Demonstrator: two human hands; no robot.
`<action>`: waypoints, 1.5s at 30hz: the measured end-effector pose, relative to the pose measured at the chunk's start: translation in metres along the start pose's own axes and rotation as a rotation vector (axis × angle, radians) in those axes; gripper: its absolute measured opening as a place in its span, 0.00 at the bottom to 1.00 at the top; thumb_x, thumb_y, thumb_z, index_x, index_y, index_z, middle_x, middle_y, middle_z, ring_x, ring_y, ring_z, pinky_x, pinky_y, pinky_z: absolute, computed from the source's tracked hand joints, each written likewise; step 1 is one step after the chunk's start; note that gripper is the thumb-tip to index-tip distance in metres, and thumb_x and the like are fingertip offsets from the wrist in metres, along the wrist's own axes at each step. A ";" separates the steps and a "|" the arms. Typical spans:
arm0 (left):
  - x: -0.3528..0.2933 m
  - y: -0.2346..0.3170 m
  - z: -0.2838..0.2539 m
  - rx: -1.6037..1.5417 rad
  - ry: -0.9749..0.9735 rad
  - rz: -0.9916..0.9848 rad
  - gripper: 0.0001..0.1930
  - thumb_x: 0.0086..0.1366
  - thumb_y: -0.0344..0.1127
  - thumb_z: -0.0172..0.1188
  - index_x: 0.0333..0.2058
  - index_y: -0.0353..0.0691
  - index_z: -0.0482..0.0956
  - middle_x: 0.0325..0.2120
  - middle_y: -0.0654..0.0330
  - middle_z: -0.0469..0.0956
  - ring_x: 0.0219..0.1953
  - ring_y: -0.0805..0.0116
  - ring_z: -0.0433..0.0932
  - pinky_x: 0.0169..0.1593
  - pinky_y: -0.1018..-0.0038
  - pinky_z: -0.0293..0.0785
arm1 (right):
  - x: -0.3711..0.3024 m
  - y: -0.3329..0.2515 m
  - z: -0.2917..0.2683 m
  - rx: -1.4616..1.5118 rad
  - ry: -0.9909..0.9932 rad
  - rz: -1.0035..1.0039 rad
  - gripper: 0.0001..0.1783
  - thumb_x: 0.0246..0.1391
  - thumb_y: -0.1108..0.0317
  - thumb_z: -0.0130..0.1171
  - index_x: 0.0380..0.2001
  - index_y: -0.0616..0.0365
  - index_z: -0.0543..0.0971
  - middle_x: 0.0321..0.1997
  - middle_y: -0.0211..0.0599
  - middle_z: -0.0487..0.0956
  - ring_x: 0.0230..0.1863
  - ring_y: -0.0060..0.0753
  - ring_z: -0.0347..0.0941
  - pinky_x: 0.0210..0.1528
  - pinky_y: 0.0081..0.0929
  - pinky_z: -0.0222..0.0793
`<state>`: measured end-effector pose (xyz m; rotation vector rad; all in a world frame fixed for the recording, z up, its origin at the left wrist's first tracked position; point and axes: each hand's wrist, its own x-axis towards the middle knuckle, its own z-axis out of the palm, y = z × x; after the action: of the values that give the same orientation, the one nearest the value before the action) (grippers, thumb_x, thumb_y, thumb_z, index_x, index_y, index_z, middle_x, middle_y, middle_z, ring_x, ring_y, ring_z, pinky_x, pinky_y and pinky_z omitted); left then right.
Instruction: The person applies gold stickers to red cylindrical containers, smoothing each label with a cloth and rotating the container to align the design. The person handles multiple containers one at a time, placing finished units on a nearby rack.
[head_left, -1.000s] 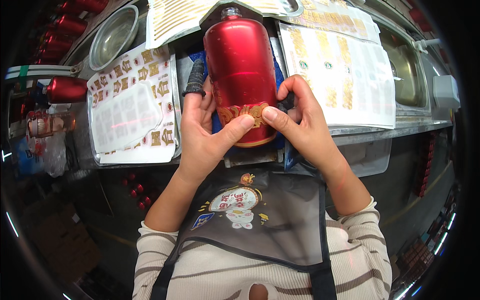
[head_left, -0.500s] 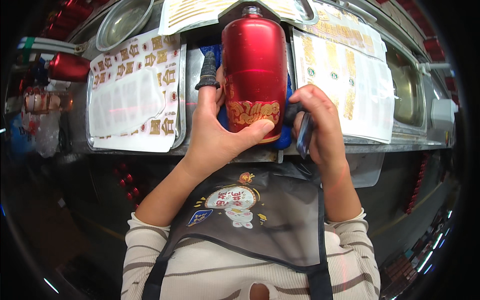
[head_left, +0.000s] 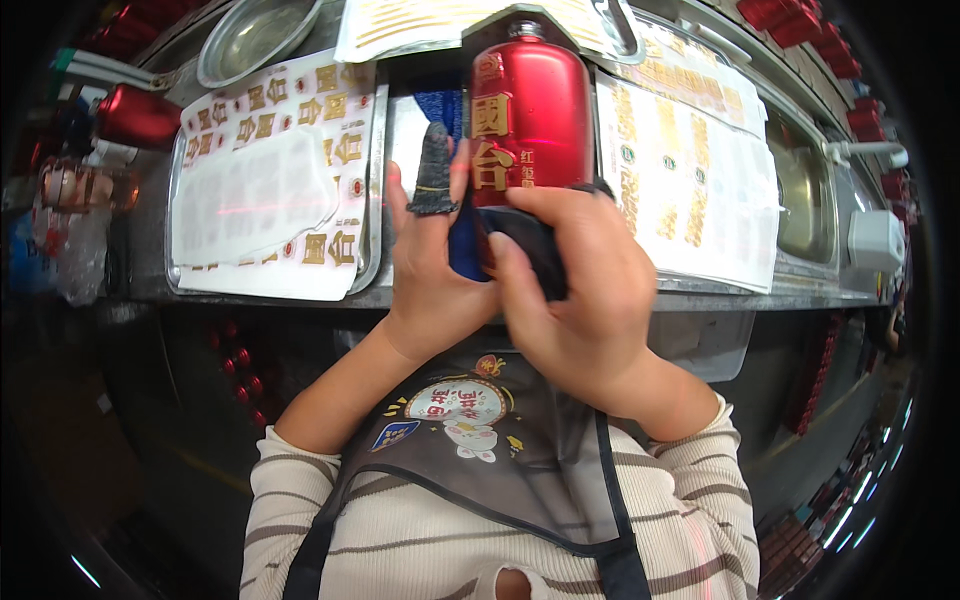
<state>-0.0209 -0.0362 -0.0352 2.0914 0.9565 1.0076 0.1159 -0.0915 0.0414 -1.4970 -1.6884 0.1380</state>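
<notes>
Along our metal bench, label sheets lie leftmost; our left hand spreads wide beside the red bottle, which lies ahead, neck pointing away; our right hand, nearer, hides its lower end, gripping a dark object.

Head view here, fisheye peering down from head height, facing the workbench toward twelve o'clock, left hand and right hand close at centre, apron near at six
</notes>
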 end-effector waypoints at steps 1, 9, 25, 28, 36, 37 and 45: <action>-0.003 -0.001 0.002 -0.017 0.038 -0.025 0.51 0.46 0.45 0.76 0.64 0.28 0.61 0.62 0.47 0.68 0.68 0.52 0.63 0.71 0.42 0.31 | -0.001 0.001 0.007 -0.014 -0.008 0.021 0.14 0.51 0.77 0.66 0.42 0.65 0.77 0.36 0.42 0.79 0.34 0.33 0.77 0.38 0.27 0.72; -0.004 -0.007 0.000 -0.052 0.000 -0.010 0.55 0.44 0.46 0.80 0.65 0.27 0.59 0.61 0.46 0.70 0.65 0.52 0.68 0.72 0.45 0.35 | -0.046 0.045 -0.016 0.192 0.240 0.555 0.13 0.53 0.74 0.66 0.40 0.64 0.76 0.34 0.36 0.78 0.33 0.25 0.75 0.37 0.23 0.71; 0.003 -0.009 -0.008 -0.143 -0.175 -0.163 0.45 0.45 0.47 0.79 0.57 0.33 0.65 0.57 0.49 0.75 0.68 0.57 0.64 0.72 0.48 0.27 | -0.036 0.055 -0.010 0.210 0.229 0.361 0.10 0.55 0.74 0.65 0.39 0.64 0.77 0.35 0.34 0.78 0.34 0.23 0.74 0.38 0.19 0.70; 0.008 -0.007 -0.011 -0.162 -0.162 -0.184 0.44 0.45 0.48 0.79 0.56 0.34 0.66 0.56 0.50 0.76 0.66 0.59 0.67 0.72 0.47 0.27 | -0.029 0.058 -0.020 0.350 0.223 0.486 0.09 0.56 0.74 0.64 0.39 0.64 0.77 0.33 0.34 0.78 0.32 0.21 0.74 0.37 0.19 0.70; 0.005 0.011 -0.015 0.157 -0.038 0.163 0.42 0.43 0.43 0.78 0.59 0.41 0.73 0.63 0.41 0.66 0.67 0.44 0.64 0.69 0.39 0.33 | -0.039 0.056 -0.016 0.210 0.309 0.204 0.18 0.47 0.81 0.69 0.43 0.62 0.79 0.36 0.36 0.78 0.35 0.26 0.75 0.39 0.21 0.71; 0.005 0.011 -0.013 0.175 -0.013 0.199 0.39 0.43 0.42 0.77 0.58 0.45 0.76 0.64 0.40 0.64 0.67 0.42 0.63 0.69 0.38 0.33 | -0.040 0.051 -0.016 0.122 0.244 0.053 0.19 0.44 0.83 0.70 0.41 0.60 0.81 0.35 0.36 0.78 0.34 0.30 0.75 0.38 0.24 0.72; -0.010 -0.008 -0.017 0.212 -0.027 0.204 0.29 0.45 0.34 0.74 0.50 0.50 0.84 0.66 0.38 0.61 0.67 0.42 0.64 0.69 0.40 0.39 | -0.031 0.042 -0.022 0.154 0.138 -0.063 0.23 0.34 0.86 0.69 0.38 0.55 0.84 0.33 0.34 0.78 0.31 0.38 0.73 0.34 0.30 0.69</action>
<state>-0.0429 -0.0364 -0.0365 2.4126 0.8818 1.0117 0.1598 -0.1158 0.0154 -1.3087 -1.5765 0.1251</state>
